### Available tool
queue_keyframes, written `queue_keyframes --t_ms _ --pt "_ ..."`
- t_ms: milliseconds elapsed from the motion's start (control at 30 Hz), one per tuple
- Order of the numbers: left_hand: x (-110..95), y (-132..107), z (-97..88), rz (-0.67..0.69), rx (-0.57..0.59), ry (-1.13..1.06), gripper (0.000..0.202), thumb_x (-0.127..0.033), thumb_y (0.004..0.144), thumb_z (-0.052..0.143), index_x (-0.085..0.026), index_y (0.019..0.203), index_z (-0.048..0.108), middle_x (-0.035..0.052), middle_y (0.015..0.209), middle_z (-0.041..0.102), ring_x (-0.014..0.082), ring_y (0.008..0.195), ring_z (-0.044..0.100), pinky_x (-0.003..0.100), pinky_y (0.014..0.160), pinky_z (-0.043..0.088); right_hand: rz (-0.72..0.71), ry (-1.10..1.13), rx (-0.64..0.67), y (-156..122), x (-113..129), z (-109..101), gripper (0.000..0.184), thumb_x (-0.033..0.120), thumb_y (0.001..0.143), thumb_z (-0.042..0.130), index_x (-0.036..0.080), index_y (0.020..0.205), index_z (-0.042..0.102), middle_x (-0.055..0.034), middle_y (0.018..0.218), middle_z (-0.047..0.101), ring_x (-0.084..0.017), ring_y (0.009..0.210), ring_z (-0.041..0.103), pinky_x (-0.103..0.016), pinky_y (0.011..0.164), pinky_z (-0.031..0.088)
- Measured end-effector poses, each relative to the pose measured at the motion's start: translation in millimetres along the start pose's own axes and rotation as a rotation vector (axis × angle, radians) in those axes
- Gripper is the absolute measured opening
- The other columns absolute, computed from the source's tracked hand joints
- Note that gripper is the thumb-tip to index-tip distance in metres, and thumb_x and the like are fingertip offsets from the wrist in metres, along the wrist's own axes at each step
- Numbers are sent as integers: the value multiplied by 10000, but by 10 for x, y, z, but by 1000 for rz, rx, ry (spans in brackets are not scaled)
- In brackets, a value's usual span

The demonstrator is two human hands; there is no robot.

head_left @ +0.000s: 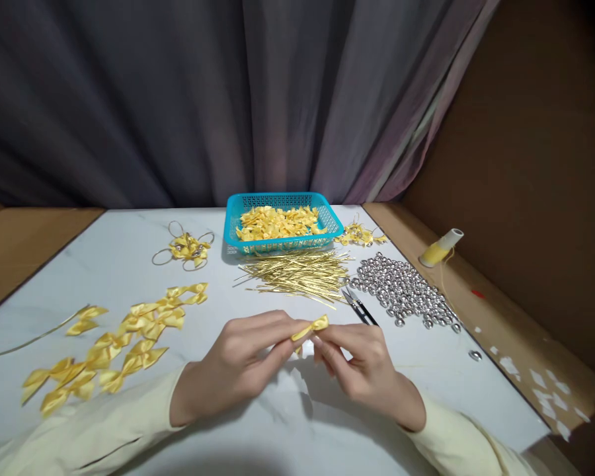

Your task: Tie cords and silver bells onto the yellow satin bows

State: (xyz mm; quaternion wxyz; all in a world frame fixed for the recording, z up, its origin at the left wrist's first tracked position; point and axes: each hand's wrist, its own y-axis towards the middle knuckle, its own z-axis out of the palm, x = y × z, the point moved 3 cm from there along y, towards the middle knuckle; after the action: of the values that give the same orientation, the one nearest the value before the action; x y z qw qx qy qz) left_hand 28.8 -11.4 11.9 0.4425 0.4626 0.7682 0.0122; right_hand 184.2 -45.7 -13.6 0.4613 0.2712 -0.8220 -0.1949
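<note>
Both hands meet over the near middle of the table around a small yellow satin ribbon bow (pixel 311 328). My left hand (pixel 250 354) pinches its left side between thumb and fingers. At the bow's right end, my right hand (pixel 359 360) is closed with thumb and fingertips pressed together on it; whether a thread is also held there is too small to tell. More yellow bows (pixel 141 318) lie in loose rows to the left. Just beyond my right hand rest black-handled thread snips (pixel 359 306), blades pointing away.
A blue basket (pixel 233 228) holds yellow ribbon pieces. Before it lie gold twist ties (pixel 297 274); right of them, silver domed pieces (pixel 401 284). Looped bow clusters (pixel 189 248) sit back left and behind right. A yellow thread spool (pixel 439 250) stands on the right edge, near white scraps (pixel 550 393).
</note>
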Motion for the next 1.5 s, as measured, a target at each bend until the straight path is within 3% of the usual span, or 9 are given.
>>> queue_keyframes --t_ms 200,333,733,967,1200,1333,1500 --pt "15 89 -35 -258 -25 -99 167 -187 866 505 -192 839 669 9 746 669 142 674 583 230 640 458 62 -1 13 20 -22 0 247 119 860 421 147 671 578 26 472 493 -70 410 421 -189 455 352" --pt "14 123 -56 -376 -11 -139 278 -257 875 492 -179 638 616 -12 640 603 124 599 523 224 595 417 95 0 13 28 -27 -8 273 129 859 424 144 624 563 22 469 495 -63 402 409 -186 435 324" --pt "168 145 11 -651 93 -422 360 -386 879 462 -171 607 556 -39 597 441 119 590 398 227 572 326 215 20 87 38 -58 -107 287 237 871 432 163 617 542 16 464 529 -76 404 443 -198 411 298" --pt "200 129 44 -691 96 -580 339 -391 881 471 -164 633 516 -40 646 454 111 650 404 220 643 345 266 21 230 57 -130 -136 319 271 921 374 177 622 434 42 480 438 -68 417 381 -206 455 277" --pt "195 127 33 -672 109 -485 363 -405 897 445 -166 629 503 -39 656 452 116 662 406 226 635 329 238 -28 190 52 -105 -153 302 257 905 415 178 613 403 70 479 303 -57 404 285 -211 433 206" --pt "200 121 32 -654 114 -432 362 -397 901 442 -166 633 519 -44 644 457 110 635 403 223 600 311 268 -27 182 64 -119 -151 289 257 904 423 170 630 453 57 487 385 -60 415 329 -203 437 233" --pt "238 100 23 -685 91 -392 336 -423 892 447 -172 715 585 -41 654 474 117 646 414 228 594 309 296 15 262 67 -129 -175 227 161 897 400 166 692 498 33 554 535 -60 446 432 -182 479 312"
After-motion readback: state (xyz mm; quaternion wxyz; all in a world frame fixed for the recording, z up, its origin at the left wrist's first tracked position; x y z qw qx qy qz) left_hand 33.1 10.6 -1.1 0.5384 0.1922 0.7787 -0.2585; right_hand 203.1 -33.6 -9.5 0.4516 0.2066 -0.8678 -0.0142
